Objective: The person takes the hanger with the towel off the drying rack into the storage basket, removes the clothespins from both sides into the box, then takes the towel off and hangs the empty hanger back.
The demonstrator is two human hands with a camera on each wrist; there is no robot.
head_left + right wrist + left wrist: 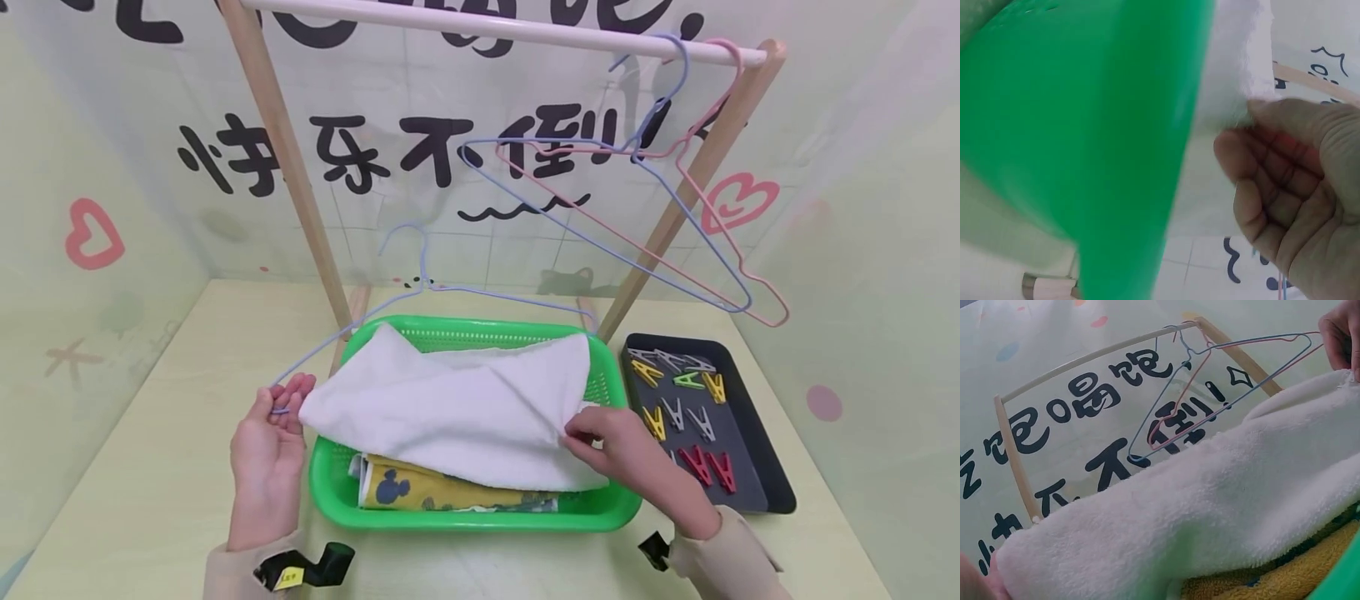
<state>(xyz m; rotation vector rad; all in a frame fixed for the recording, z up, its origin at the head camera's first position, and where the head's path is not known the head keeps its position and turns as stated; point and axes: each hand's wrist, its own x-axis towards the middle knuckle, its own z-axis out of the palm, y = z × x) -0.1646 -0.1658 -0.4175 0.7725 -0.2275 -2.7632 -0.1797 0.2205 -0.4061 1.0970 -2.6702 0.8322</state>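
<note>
A white fluffy towel (450, 408) is spread over a green plastic basket (480, 521). My left hand (268, 450) holds the left corner of a blue wire clothes hanger (423, 275), its fingertips against the towel's left end. The hanger leans behind the towel, hook upward, with part of its lower side hidden by the cloth. My right hand (618, 442) pinches the towel near its right side; in the right wrist view, thumb and forefinger (1235, 150) meet at its edge. Beneath it, a folded yellow patterned cloth (450, 487) lies in the basket.
A wooden rack with a white rail (495, 29) stands behind the basket. A blue hanger (570, 225) and a pink hanger (757, 283) hang at its right end. To the right, a dark tray (757, 450) holds several coloured clothespins (693, 379). Lettered sheeting (450, 250) forms the back wall.
</note>
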